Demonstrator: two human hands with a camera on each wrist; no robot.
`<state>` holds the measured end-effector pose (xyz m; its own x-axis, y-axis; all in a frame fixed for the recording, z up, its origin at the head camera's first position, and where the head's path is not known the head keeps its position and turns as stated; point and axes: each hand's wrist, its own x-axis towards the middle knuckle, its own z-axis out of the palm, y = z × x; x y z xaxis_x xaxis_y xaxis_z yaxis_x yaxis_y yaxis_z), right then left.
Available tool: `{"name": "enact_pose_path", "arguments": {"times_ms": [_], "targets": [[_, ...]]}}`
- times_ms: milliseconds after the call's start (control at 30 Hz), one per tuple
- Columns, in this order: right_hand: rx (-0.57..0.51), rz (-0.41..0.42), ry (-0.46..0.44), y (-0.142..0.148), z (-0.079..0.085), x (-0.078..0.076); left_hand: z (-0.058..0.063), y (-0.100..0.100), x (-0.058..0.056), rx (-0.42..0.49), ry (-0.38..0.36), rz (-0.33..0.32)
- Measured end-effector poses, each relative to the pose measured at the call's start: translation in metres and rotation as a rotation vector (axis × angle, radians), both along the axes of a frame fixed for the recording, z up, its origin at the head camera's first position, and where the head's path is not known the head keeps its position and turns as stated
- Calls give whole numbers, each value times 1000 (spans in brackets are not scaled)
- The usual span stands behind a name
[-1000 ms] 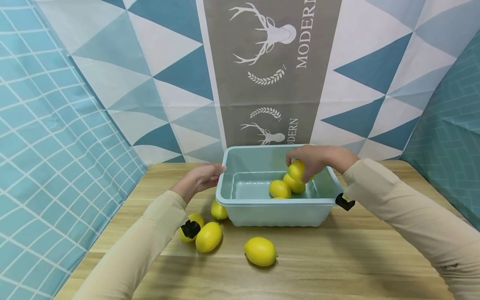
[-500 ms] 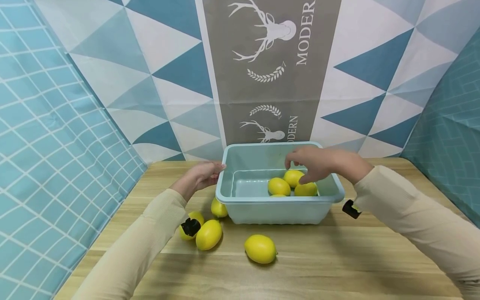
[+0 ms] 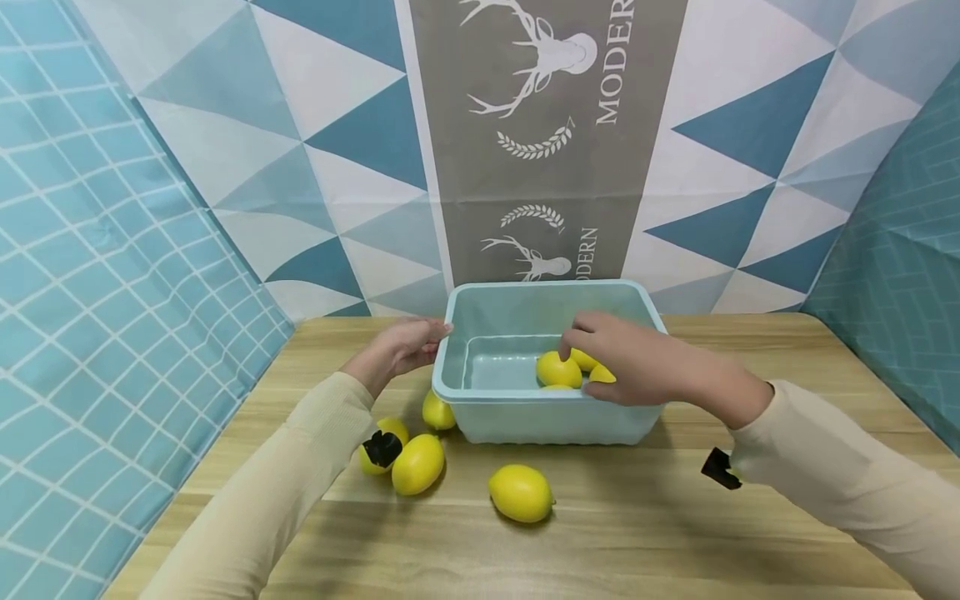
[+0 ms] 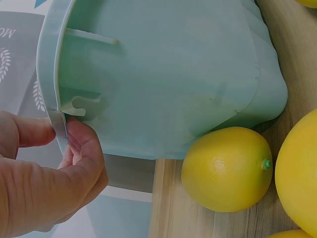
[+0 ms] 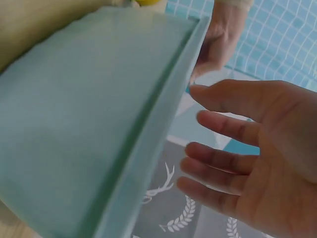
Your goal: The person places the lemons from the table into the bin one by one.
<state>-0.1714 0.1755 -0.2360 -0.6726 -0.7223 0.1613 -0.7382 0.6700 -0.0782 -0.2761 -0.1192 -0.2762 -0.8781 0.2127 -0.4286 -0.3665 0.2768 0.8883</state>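
A pale blue-green plastic basin (image 3: 555,421) stands on the wooden table with several lemons (image 3: 558,370) inside, toward its right half. My left hand (image 3: 405,343) pinches the basin's left rim between thumb and fingers, as the left wrist view also shows on the rim (image 4: 48,64). Over the basin's front right edge hovers my right hand (image 3: 630,362), its fingers loosely bent and nothing between them. In the right wrist view that hand (image 5: 267,153) has its fingers spread beside the rim. It hides part of the lemons in the head view.
Several lemons lie outside on the table: one (image 3: 438,412) against the basin's left end, a pair (image 3: 418,465) below the left wrist, another (image 3: 521,493) in front. Patterned cloth (image 3: 360,167) hangs behind the table, with tiled-print sheets (image 3: 112,250) at the sides.
My right hand let go of a lemon inside the basin, then moved up out of it toward the front rim. My left hand stays on the left rim.
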Motion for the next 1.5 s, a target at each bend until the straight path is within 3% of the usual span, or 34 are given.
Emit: {"name": "enact_pose_path", "arguments": {"times_ms": [233, 567, 900, 1100, 1333, 1500], "targets": [[-91, 22, 141, -6, -14, 13, 4, 1, -2, -9, 0, 7], [-192, 62, 204, -23, -31, 31, 4, 0, -2, 18, -7, -6], [-188, 97, 151, -35, -46, 42, 4, -1, 0, 11, -6, -20], [-171, 112, 176, -44, -56, 46, 4, -1, 0, 20, -12, -25], [-93, 147, 141, -54, -67, 50, 4, 0, -1, 11, -9, -23], [-5, 148, 68, -61, -76, 49, 3, 0, -1, 8, -16, -23]]}}
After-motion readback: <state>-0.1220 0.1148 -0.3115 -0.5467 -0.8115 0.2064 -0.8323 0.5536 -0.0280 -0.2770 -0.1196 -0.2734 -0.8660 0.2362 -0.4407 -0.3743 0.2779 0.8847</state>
